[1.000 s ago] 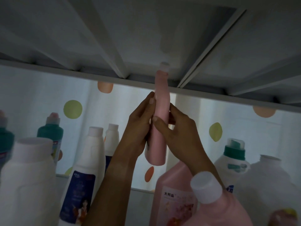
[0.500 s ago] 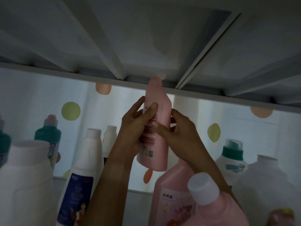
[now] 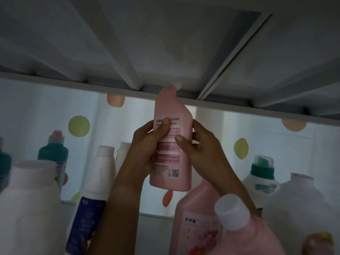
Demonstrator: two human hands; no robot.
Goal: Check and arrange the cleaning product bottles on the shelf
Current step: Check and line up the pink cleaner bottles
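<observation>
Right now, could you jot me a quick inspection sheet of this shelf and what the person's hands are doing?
Surface: the shelf's own board is mostly hidden by bottles; the underside of the upper shelf runs close overhead.
Job's things: a slim pink bottle with an angled neck is held up, its printed label facing the camera and its cap near the upper shelf's edge.
Clutter: a white bottle with a blue label, a teal-capped bottle, a big pink jug and a blurred white cap up close.
Grippers: left hand and right hand both grip the slim pink bottle.
Cables: nothing seen.
Surroundings: a pale dotted curtain hangs behind; lighting is dim.
</observation>
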